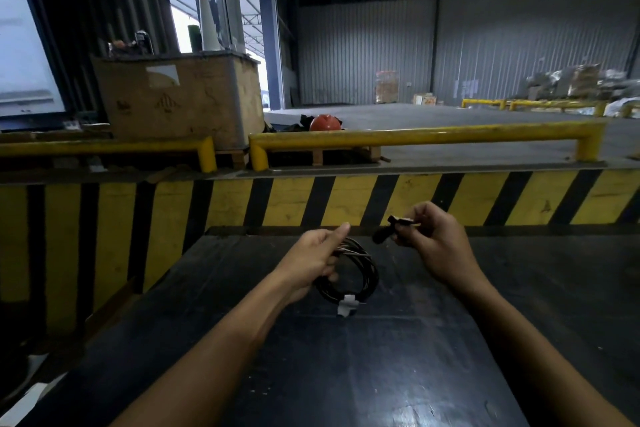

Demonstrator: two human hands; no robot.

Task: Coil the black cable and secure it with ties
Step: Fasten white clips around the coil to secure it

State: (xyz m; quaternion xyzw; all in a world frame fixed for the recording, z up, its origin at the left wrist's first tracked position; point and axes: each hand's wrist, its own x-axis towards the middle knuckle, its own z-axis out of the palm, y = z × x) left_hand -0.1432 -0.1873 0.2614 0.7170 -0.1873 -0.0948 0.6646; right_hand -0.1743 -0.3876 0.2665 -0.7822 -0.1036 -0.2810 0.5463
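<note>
The black cable (363, 269) hangs as a round coil of several loops above the dark table (346, 357). My left hand (313, 262) grips the coil's left side, thumb stretched out along the top. A white tie or tag (347, 305) wraps the bottom of the coil. My right hand (433, 243), to the right and slightly higher, pinches a short black piece (389, 227), perhaps the cable's end plug or a tie; I cannot tell which. The two hands are apart.
The table's far edge meets a yellow-and-black striped dock wall (346, 199). Yellow guard rails (415, 137) run above it. A large cardboard box (180, 97) stands at the back left, an orange helmet (324, 123) beside it.
</note>
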